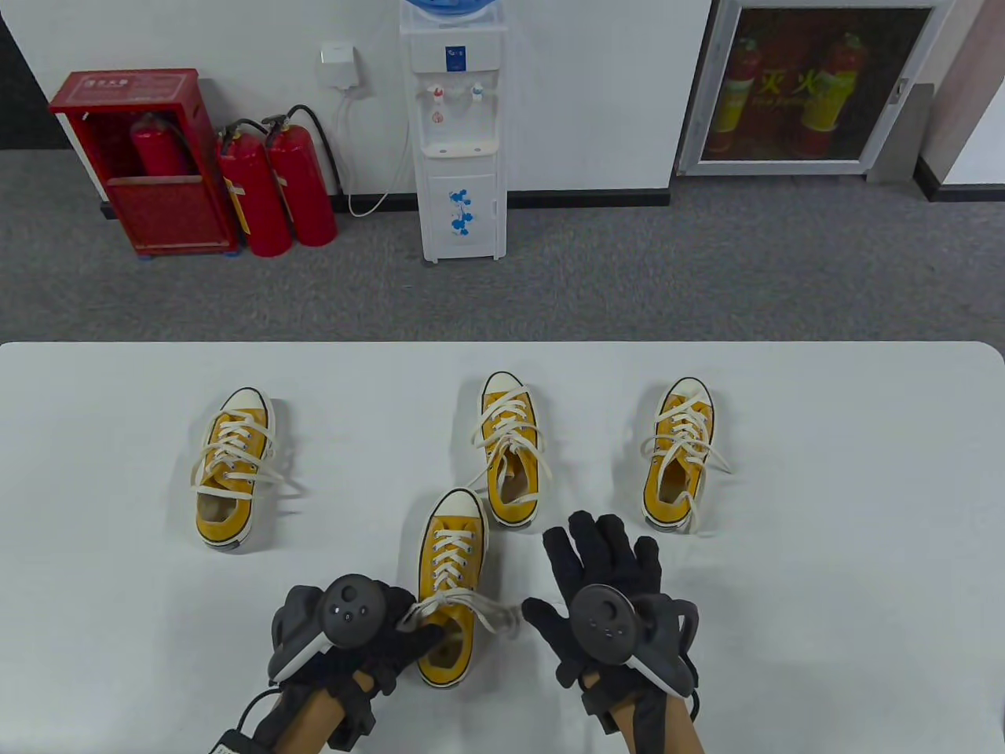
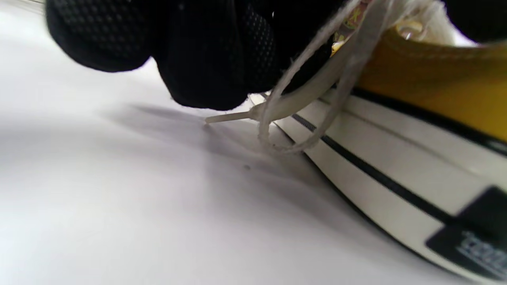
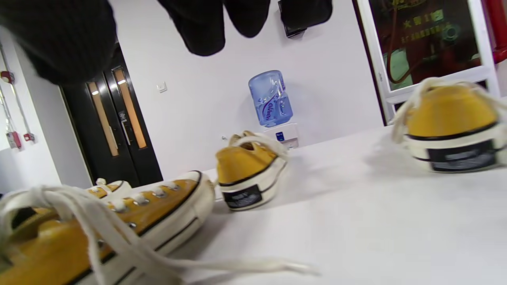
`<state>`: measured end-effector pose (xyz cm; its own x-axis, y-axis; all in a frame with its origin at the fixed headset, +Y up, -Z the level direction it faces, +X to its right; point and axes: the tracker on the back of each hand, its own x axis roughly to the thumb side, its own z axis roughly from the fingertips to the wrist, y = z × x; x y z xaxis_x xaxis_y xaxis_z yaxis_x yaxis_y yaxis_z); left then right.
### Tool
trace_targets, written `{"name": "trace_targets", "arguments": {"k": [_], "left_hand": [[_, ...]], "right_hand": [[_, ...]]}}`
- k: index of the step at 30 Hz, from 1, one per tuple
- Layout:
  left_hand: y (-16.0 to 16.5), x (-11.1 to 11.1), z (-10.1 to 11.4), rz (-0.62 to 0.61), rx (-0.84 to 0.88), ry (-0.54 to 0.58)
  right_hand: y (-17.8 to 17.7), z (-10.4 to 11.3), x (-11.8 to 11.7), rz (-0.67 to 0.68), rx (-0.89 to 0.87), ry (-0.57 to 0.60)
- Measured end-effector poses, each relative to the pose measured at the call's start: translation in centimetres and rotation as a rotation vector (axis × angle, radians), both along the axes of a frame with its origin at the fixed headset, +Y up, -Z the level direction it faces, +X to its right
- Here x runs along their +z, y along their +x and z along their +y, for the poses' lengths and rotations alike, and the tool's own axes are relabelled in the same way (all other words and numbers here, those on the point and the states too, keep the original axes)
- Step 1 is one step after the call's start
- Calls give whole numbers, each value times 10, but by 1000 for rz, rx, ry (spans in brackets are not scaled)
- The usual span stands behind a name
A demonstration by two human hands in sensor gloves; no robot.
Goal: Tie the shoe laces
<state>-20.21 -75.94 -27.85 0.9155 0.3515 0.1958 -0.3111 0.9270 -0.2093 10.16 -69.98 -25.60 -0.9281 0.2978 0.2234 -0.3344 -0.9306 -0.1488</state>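
Note:
Several yellow canvas shoes with white laces lie on the white table (image 1: 824,550). The nearest shoe (image 1: 449,581) lies between my hands, toe pointing away. Its laces (image 1: 463,606) spread sideways over the tongue, one end trailing right. My left hand (image 1: 408,632) rests at the shoe's opening, fingers curled, and seems to pinch a lace loop (image 2: 277,134) beside the shoe's white sole (image 2: 396,174). My right hand (image 1: 565,573) is right of the shoe with fingers spread and holds nothing; its thumb is near the lace end (image 3: 237,266).
Three other yellow shoes stand farther back: one at the left (image 1: 232,467), one in the middle (image 1: 512,452) just beyond the near shoe's toe, one at the right (image 1: 677,455). A water dispenser (image 1: 459,133) and red fire extinguishers (image 1: 275,188) stand on the floor beyond the table.

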Motion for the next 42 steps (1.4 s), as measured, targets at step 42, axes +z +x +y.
{"name": "trace_targets", "arguments": {"k": [42], "left_hand": [[-55, -105, 48, 466, -143, -6]], "right_hand": [[40, -38, -2, -41, -143, -111]]}}
